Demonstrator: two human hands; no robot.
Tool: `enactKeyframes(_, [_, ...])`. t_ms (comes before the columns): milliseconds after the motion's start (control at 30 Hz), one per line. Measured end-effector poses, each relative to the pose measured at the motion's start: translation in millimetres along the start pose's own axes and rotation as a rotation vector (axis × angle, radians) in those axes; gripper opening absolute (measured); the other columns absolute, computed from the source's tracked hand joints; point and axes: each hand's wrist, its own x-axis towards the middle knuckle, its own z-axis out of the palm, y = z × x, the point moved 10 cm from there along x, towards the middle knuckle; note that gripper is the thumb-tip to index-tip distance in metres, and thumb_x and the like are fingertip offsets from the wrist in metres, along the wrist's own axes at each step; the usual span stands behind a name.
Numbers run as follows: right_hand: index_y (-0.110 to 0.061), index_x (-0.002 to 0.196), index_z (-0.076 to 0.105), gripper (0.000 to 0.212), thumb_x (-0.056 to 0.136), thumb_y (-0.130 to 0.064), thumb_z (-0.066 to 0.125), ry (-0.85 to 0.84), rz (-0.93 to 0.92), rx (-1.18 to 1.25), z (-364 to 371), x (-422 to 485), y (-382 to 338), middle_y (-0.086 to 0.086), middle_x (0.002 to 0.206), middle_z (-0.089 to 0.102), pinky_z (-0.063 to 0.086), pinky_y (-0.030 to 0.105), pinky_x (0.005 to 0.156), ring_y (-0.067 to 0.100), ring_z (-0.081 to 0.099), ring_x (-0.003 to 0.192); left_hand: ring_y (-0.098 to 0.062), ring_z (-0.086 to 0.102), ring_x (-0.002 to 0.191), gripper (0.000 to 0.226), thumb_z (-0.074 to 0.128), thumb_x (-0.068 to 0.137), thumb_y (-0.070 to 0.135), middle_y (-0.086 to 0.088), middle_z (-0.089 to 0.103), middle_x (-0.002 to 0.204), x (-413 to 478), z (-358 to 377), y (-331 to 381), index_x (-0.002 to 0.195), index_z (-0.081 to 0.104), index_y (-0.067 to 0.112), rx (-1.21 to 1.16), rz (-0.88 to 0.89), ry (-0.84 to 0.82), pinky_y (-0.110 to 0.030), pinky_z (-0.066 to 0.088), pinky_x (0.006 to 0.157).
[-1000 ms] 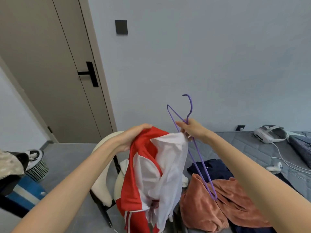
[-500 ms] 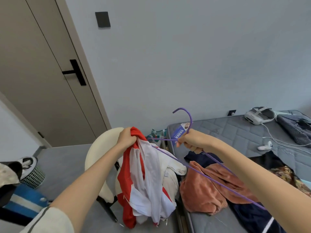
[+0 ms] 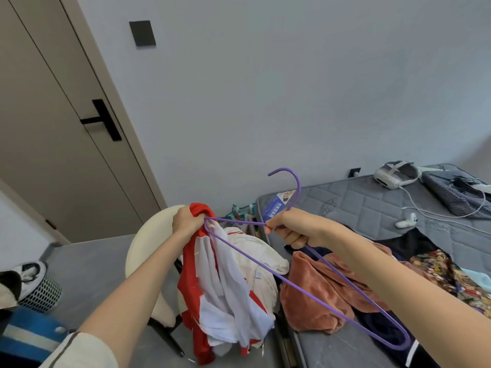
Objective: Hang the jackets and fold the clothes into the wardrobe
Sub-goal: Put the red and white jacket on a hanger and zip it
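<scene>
Jacket (image 3: 220, 288), red and white, hangs limp before the chair (image 3: 148, 235) from the left hand (image 3: 186, 221) gripping its bunched top, while the right hand (image 3: 292, 229) grips the stiff hanger (image 3: 299, 188); soft and light, it seems best held near the collar.

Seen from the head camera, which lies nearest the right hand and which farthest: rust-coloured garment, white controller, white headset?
1. The rust-coloured garment, just below the right hand, on the mattress.
2. The white controller, farther right on the mattress.
3. The white headset, farthest, at the mattress's far edge.
</scene>
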Motion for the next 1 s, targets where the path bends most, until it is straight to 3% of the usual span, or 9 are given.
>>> enactKeyframes(167, [-0.011,0.076,0.054,0.023,0.096,-0.008,0.043,0.088,-0.015,-0.037,6.6,22.2,5.9,-0.007,0.045,0.026,0.015,0.014,0.032,0.005,0.017,0.034,-0.021,0.063,0.09,0.012,0.06,0.081,0.009,-0.008,0.07,0.094,-23.0,12.6,44.3,0.087,0.069,0.013,-0.044,0.159,-0.135,-0.025,0.041,0.07])
enactKeyframes(333, [-0.012,0.071,0.05,0.019,0.088,-0.005,0.047,0.228,-0.11,-0.068,17.1,42.6,-1.6,-0.001,0.051,0.028,0.016,0.015,0.038,0.011,0.019,0.042,-0.008,0.059,0.075,0.019,0.059,0.082,0.003,0.004,0.066,0.082,-63.3,7.0,89.0,0.083,0.064,0.022,-0.331,0.212,-0.2,-0.013,0.044,0.062])
enactKeyframes(433, [-0.017,0.06,0.051,0.021,0.081,-0.012,0.053,0.383,-0.269,-0.044,6.5,35.9,-30.3,-0.01,0.04,0.029,0.019,0.021,0.04,0.012,0.024,0.043,-0.013,0.061,0.08,0.021,0.06,0.083,0.0,0.003,0.068,0.081,-82.1,-2.8,103.2,0.083,0.065,0.02,-0.559,0.189,-0.259,-0.023,0.048,0.071])
enactKeyframes(567, [-0.022,0.048,0.051,0.032,0.079,-0.018,0.056,0.44,-0.5,-0.034,-8.2,9.5,-74.8,-0.012,0.041,0.033,0.023,0.016,0.039,0.005,0.028,0.04,-0.019,0.058,0.098,0.016,0.061,0.09,0.012,-0.007,0.064,0.102,-97.5,-46.2,129.9,0.104,0.067,0.011,-0.138,0.561,-0.099,-0.031,0.044,0.087])
enactKeyframes(667, [-0.021,0.046,0.044,0.036,0.081,-0.016,0.053,0.403,-0.618,-0.055,-7.9,-9.3,-96.0,-0.011,0.043,0.028,0.021,0.013,0.038,0.005,0.024,0.041,-0.025,0.041,0.107,0.028,0.058,0.093,0.024,-0.01,0.05,0.12,-123.3,-69.5,150.7,0.116,0.064,0.009,0.281,0.895,0.186,-0.039,0.035,0.094])
enactKeyframes(767, [-0.02,0.044,0.046,0.04,0.083,-0.014,0.05,0.35,-0.689,-0.126,2.0,-20.4,-114.6,-0.011,0.042,0.03,0.022,0.011,0.038,0.005,0.026,0.038,-0.028,0.047,0.11,0.037,0.043,0.095,0.032,-0.01,0.059,0.116,-135.9,-75.0,166.3,0.116,0.065,0.012,0.49,1.05,0.301,-0.038,0.025,0.098])
enactKeyframes(833, [-0.018,0.047,0.054,0.035,0.081,-0.02,0.05,0.37,-0.707,-0.136,4.4,-21.5,-121.4,-0.009,0.041,0.03,0.023,0.014,0.04,0.006,0.026,0.039,-0.035,0.057,0.091,0.038,0.039,0.096,0.031,-0.015,0.064,0.096,-132.8,-73.7,172.3,0.108,0.065,0.007,0.493,1.069,0.25,-0.037,0.035,0.086])
enactKeyframes(900, [-0.016,0.059,0.064,0.03,0.085,-0.025,0.053,0.461,-0.71,-0.141,-3.4,-17.2,-123.0,-0.007,0.045,0.039,0.029,0.019,0.045,0.007,0.033,0.044,-0.041,0.058,0.083,0.028,0.046,0.097,0.026,-0.021,0.063,0.089,-117.9,-77.0,169.9,0.105,0.063,0.004,0.41,0.968,0.232,-0.041,0.038,0.075])
enactKeyframes(1000, [-0.014,0.087,0.062,0.015,0.089,-0.029,0.065,0.837,-0.804,-0.308,-29.2,-28.2,-121.8,-0.005,0.08,0.059,0.037,0.019,0.071,0.01,0.047,0.079,-0.043,0.059,0.094,0.03,0.047,0.098,0.034,-0.026,0.064,0.098,-77.9,-87.1,138.6,0.103,0.059,0.006,0.286,0.649,0.216,-0.044,0.042,0.078])
